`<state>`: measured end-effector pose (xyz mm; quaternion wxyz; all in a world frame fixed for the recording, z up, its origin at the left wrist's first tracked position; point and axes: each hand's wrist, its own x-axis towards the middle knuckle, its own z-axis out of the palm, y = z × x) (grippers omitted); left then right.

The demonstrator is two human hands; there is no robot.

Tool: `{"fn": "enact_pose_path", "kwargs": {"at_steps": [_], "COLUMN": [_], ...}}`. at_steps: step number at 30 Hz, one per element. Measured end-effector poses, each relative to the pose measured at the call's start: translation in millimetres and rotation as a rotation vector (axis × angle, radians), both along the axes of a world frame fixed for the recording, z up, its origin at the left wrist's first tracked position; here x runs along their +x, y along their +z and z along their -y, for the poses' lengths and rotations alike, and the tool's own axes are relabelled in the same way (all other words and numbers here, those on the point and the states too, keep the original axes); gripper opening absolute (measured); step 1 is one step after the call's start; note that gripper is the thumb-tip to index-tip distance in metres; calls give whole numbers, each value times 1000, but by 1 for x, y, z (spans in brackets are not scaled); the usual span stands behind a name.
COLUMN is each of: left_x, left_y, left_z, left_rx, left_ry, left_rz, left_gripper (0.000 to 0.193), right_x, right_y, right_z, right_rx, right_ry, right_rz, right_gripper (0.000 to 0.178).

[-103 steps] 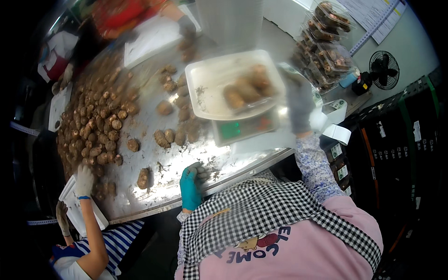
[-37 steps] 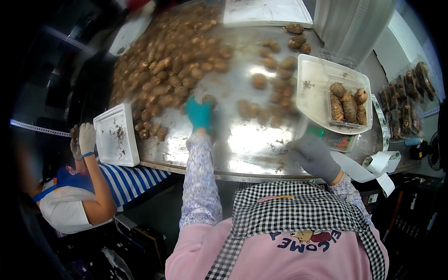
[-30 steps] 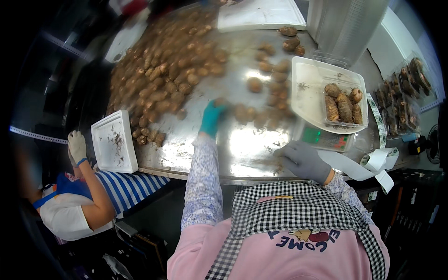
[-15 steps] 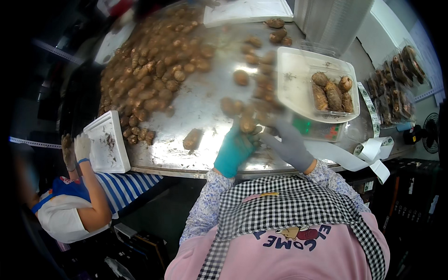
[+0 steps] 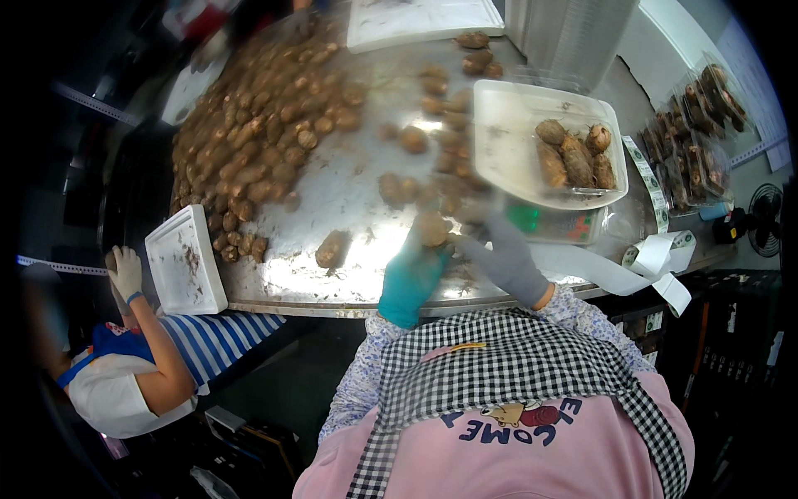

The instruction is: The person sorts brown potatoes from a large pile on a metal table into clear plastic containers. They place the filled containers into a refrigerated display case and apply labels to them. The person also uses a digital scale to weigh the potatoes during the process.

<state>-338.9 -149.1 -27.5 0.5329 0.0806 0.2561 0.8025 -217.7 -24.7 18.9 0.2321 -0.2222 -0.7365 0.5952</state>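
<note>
My left hand [image 5: 413, 270], in a teal glove, grips a taro root [image 5: 433, 229] just above the steel table's near edge. Its round cut-looking end faces up. Close by its right side is my right hand [image 5: 505, 259] in a grey glove, thumb and fingers drawn together; blur hides whether anything sits between them. Several loose taros [image 5: 399, 190] lie just beyond my hands. To the right, a clear plastic punnet [image 5: 573, 158] filled with several taros stands in a white tray [image 5: 503, 137] on a scale with a lit display [image 5: 553, 223].
A big heap of taros [image 5: 249, 141] covers the table's left, with a single taro [image 5: 332, 249] nearer me. White trays [image 5: 218, 287] lie at left and far side. A label strip [image 5: 657, 270] curls at right, near filled packs [image 5: 694, 133]. A co-worker's gloved hands [image 5: 126, 270] are at far left.
The whole view has shifted slightly, so the table things sit further left. The taro in my left hand has turned a little. The co-worker's hands have moved closer together.
</note>
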Motion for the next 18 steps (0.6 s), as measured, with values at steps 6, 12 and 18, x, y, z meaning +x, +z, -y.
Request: {"fn": "enact_pose_path", "kwargs": {"at_steps": [6,12,18], "left_x": [10,13,12], "left_y": [9,9,-9], "left_z": [1,-3,0], "left_rx": [12,108,148], "left_ry": [-79,-52,-73], "left_rz": [-99,212,309], "left_gripper": [48,50,49], "right_x": [-5,-8,-7], "right_y": [1,-14,-21], "right_z": [7,4,-4], "right_rx": [353,260,131], "right_ry": [-16,-1,-180], "right_rz": [6,-89,-9], "right_gripper": [38,20,14]}}
